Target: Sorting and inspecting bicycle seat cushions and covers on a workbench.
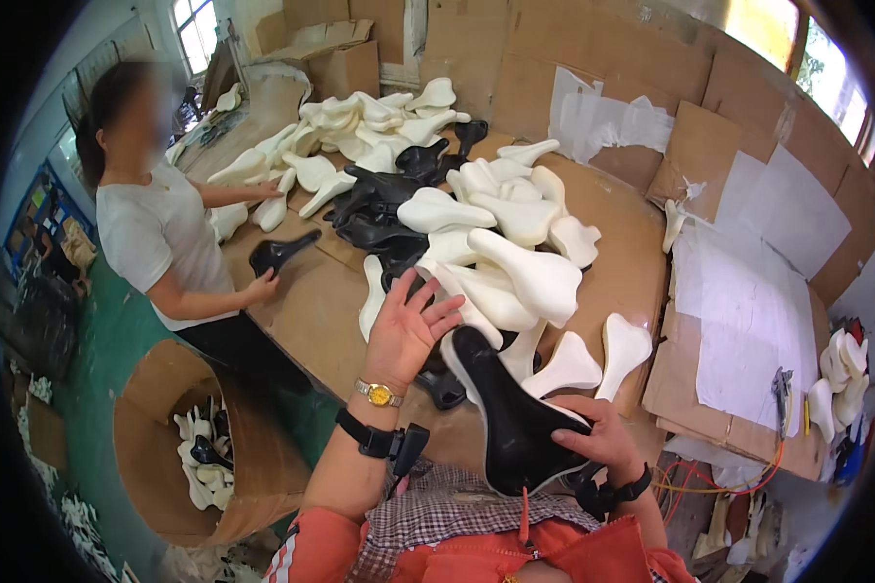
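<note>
My right hand (605,435) grips the wide end of a bicycle saddle cover (517,420), black on top with a white rim, held tilted close to my body. The thumb lies on the black surface; the fingers behind it are hidden. My left hand (402,330) is raised beside its narrow end, palm turned up and fingers spread, holding nothing. Just beyond both hands rises a heap of white saddle-shaped pieces (530,272) mixed with black saddle covers (379,199). Single white pieces (626,348) lie at its right edge.
Across the table (292,311) at left stands a co-worker (170,233), one hand on a black saddle piece (282,255), the other at the white pile. A round cardboard bin (141,457) with white and black pieces stands lower left. Pliers (782,394) lie at right.
</note>
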`<state>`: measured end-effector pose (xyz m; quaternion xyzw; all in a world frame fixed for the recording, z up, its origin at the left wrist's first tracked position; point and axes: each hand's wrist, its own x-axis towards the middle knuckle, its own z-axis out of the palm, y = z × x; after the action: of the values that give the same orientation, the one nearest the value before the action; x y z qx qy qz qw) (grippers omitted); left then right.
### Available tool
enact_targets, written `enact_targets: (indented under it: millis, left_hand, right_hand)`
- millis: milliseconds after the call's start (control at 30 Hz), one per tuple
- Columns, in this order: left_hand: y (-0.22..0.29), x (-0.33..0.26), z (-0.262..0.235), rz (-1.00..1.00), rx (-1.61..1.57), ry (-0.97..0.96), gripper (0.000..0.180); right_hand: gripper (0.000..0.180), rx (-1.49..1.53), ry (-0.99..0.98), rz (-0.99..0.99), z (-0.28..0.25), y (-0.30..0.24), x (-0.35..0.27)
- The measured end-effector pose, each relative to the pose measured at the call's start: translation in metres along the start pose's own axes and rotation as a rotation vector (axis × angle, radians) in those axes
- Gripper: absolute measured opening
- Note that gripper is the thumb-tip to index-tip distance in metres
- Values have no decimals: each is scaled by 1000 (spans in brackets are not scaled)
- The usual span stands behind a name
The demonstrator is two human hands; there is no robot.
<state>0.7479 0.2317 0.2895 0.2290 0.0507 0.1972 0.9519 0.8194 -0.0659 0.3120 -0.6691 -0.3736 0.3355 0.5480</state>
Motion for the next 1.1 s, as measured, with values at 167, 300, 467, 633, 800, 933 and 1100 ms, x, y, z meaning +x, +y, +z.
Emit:
enact_targets:
  millis: [167, 300, 467, 633, 800, 933, 1100]
  left_hand:
    - [-29, -17, 16, 9, 144, -159, 47]
    - [-32, -21, 17, -43, 13, -128, 48]
    - [-26, -20, 6, -215, 100, -66, 49]
    - [-23, -26, 22, -176, -9, -26, 49]
    - [-23, -24, 5, -301, -51, -154, 46]
    - [-15, -30, 27, -141, 46, -100, 47]
    - [-17, -30, 27, -96, 74, -58, 47]
  right_hand:
    - [40, 43, 118, -111, 13, 6, 10]
    - [39, -5, 65, -179, 28, 17, 17]
    - [41, -215, -41, -374, 24, 5, 22]
    - [41, -103, -13, -278, 23, 11, 22]
    - [41, -259, -121, -361, 27, -5, 21]
    - [40, -228, -52, -292, 25, -1, 20]
    - [38, -155, 24, -234, 26, 9, 21]
